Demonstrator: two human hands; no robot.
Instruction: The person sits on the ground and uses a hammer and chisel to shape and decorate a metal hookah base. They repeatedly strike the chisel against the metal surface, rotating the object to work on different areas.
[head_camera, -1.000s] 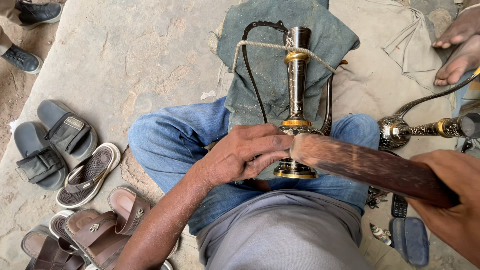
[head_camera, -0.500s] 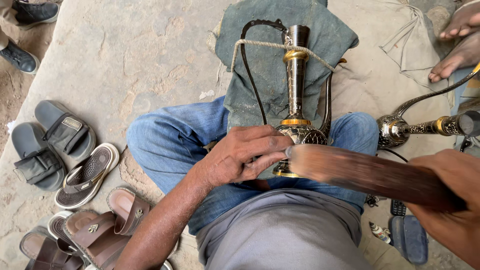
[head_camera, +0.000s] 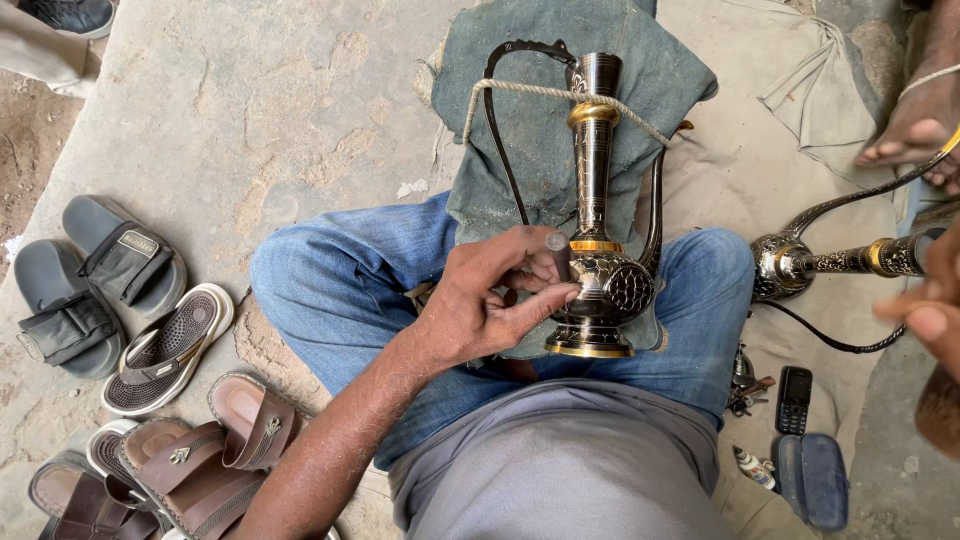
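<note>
Engraved metal vase is laid at frame centre over grey cloth, tied with rope. Left hand is pressed to its bulb, fingers clamped on a small punch. Right hand, right edge, blurred; finger state cannot be told. Sandals lower left.

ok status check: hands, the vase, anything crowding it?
Left hand on the engraved metal vase, pinching a small punch to its belly. Right hand off at frame edge, blurred. Vase roped onto grey cloth on lap; second vase alongside, clear.
</note>
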